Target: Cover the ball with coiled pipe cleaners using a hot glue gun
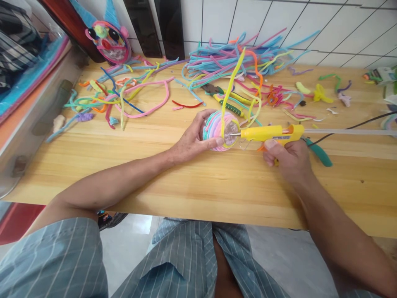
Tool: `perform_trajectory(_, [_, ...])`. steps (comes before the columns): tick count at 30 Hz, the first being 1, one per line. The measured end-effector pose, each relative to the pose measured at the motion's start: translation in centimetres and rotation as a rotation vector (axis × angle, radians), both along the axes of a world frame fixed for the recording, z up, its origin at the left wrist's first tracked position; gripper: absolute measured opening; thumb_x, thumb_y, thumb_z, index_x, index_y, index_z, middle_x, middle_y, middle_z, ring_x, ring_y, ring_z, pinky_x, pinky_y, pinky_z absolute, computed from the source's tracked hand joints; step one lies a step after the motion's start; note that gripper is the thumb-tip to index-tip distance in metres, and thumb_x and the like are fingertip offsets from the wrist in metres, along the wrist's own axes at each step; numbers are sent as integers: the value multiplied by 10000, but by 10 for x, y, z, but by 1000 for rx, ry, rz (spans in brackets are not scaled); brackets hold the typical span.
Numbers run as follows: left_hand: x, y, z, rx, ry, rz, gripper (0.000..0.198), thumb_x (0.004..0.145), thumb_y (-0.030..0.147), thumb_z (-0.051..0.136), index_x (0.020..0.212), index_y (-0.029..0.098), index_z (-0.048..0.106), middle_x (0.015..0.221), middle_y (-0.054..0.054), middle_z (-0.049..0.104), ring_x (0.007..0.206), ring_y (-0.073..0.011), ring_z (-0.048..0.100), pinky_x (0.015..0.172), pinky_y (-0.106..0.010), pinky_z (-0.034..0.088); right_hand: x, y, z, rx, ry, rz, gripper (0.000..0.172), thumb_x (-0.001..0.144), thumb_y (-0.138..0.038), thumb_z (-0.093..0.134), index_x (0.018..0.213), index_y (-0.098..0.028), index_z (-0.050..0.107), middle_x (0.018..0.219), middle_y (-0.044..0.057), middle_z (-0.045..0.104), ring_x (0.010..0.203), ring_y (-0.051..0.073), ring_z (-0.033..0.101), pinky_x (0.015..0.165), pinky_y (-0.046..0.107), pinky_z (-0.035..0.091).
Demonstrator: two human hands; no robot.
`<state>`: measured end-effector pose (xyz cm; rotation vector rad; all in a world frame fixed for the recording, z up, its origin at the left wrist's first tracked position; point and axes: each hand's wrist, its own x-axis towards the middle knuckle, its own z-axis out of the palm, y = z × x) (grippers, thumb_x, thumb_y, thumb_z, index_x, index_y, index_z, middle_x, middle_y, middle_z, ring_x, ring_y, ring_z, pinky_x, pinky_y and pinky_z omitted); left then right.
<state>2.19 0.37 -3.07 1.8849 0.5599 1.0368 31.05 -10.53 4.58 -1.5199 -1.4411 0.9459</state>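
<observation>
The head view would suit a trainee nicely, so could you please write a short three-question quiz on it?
1. Which hand holds the yellow glue gun?
2. True or false: the pliers lie on the table.
3. What does the left hand hold: (a) a spoon, (b) a strand-wrapped round object, or (c) a phone?

Key: 1. The right hand. 2. True. 3. b.

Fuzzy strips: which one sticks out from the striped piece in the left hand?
The long yellow strip, running from the striped round piece left of the glue gun; other loose strips lie on the table.
</observation>
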Motion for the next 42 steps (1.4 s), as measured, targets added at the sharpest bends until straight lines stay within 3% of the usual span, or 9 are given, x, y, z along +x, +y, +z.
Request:
perform_trajectory(4, [-1,-1,2,0,22,4,926,927,748,842,1614,283,429,1588,-142,614,1462,-337,653,1247,-513,574,-3,0,-2,-19,72,25,747,887,-847,803,544,-238,541,494,-10,502,489,120,429,515,337,349])
perform_trajectory(9, [-1,-1,0,-4,13,-1,910,941,734,841,1614,288,419,1595,-139,605,1462,-325,647,1247,-508,567,-4,0,3,-11,-18,7,738,922,-776,796,510,-241,499,471,-4,489,480,113,452,531,335,336])
perform_trajectory(18, [0,0,0,-9,-3,-16,906,929,715,861,1606,300,424,1592,-133,599,1464,-333,646,1246,-507,564,-5,-3,-4,12,18,17,694,946,-707,809,519,-238,529,493,-6,517,499,123,444,545,342,347])
perform_trajectory(25, [0,0,-2,-17,5,-5,915,928,735,850,1612,303,422,1576,-128,605,1431,-326,660,1224,-503,573,-12,-1,3,34,-67,16,740,931,-787,772,478,-260,520,459,-4,503,485,145,444,522,337,351])
perform_trajectory(42, [-1,-1,1,-28,18,-9,926,915,722,872,1607,306,418,1598,-131,595,1461,-334,641,1237,-504,561,-9,-1,-3,20,-24,32,684,954,-714,777,506,-267,519,473,-16,504,480,142,454,528,331,366])
